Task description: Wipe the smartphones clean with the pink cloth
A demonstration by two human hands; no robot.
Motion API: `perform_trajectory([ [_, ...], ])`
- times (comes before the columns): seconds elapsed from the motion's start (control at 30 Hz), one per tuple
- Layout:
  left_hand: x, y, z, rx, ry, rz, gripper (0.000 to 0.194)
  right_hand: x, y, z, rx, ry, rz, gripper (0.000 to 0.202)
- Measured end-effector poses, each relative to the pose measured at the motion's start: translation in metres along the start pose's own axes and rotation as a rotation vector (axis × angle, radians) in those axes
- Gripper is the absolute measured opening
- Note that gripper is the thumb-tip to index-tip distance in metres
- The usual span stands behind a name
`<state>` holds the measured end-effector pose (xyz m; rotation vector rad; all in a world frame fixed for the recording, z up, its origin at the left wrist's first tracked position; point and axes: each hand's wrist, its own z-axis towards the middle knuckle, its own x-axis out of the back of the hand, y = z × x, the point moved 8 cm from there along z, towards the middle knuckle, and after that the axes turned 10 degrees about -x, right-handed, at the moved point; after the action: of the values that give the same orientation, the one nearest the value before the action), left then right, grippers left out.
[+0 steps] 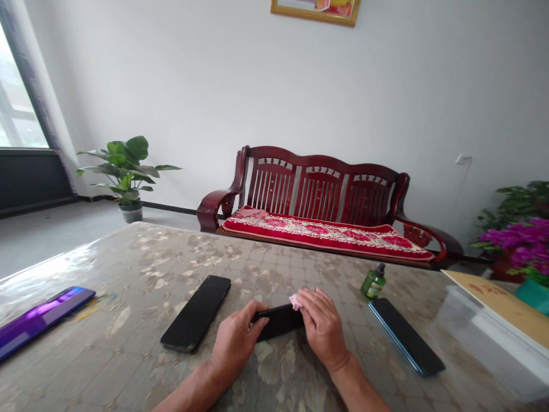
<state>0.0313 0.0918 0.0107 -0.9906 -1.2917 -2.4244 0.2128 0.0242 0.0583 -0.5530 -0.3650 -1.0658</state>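
Note:
Between my hands a black smartphone (279, 322) is held tilted up on its long edge, just over the patterned tablecloth. My left hand (237, 332) grips its left end, thumb across the dark face. At the other end, my right hand (321, 326) pinches a small pink cloth (295, 301) against the phone's top right corner; its fingers are bent over the far side and partly hidden. Left of my hands lies another black phone (197, 313), face up. To the right, a phone with a blue edge (406, 336) lies near a green spray bottle (373, 281).
A shiny purple-blue phone (43, 320) lies at the table's left. On the right are a clear plastic box (480, 337), a tan folder (501, 306) and purple flowers (518, 246). Beyond the table (141, 257) stand a red wooden bench (319, 194) and a potted plant (131, 171).

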Motion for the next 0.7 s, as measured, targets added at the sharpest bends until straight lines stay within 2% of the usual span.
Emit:
perform_trajectory([
  [0.1,0.0,0.002,-0.002,-0.027,0.023,0.016,0.012,-0.002,-0.009,-0.002,0.009,0.0,-0.001,0.031],
  [0.27,0.0,0.016,-0.005,-0.121,0.041,0.005,0.009,-0.014,-0.044,-0.007,0.077,-0.094,0.04,0.036],
  [0.33,0.0,0.017,-0.005,-0.124,0.032,0.006,0.009,-0.016,-0.049,-0.007,0.096,-0.109,0.04,0.037],
  [0.43,0.0,0.012,-0.003,-0.081,0.01,0.031,0.011,-0.013,-0.036,-0.006,0.077,-0.084,0.027,0.037],
  [0.6,0.0,0.0,-0.001,0.005,-0.003,0.07,0.012,-0.004,0.002,-0.005,-0.024,-0.014,-0.006,0.037],
  [0.7,-0.001,-0.001,-0.003,0.002,0.008,0.064,0.012,-0.002,0.005,-0.005,-0.04,0.011,-0.003,0.038],
])
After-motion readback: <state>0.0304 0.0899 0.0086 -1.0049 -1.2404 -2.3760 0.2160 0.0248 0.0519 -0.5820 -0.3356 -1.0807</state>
